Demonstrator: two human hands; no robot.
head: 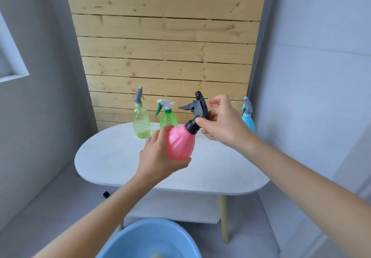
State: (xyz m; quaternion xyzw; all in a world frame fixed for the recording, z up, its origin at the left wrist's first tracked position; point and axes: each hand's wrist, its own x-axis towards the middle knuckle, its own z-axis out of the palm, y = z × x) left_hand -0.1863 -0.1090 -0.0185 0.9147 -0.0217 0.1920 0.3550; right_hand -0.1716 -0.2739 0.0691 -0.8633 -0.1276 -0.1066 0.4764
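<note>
1. Your left hand (160,157), just left of the centre of the frame, is curled around the rounded body of a pink spray bottle (180,143), gripping it from the left and from below.
2. The pink spray bottle is held in the air above the white oval table (112,157), at the centre of the frame. It is tilted so that its neck points toward the upper right.
3. Your right hand (222,121), just right of centre, grasps the black trigger head (197,105) on top of the bottle. The thumb presses near the ribbed black collar (191,126), and the fingers wrap behind the head.
4. The trigger lever of the black head points toward the left of the frame.
5. Three more spray bottles stand upright along the far edge of the table. A pale yellow-green bottle (141,123) with a grey head is left of centre. A small green bottle (168,118) with a white head is just beside it, partly behind the pink one. A blue bottle (248,118) is on the right, partly hidden by your right hand.
6. A wall of light wooden planks (166,37) fills the upper middle of the frame behind the table.
7. A light blue basin (140,235) sits at the bottom centre of the frame, between your forearms.
</note>
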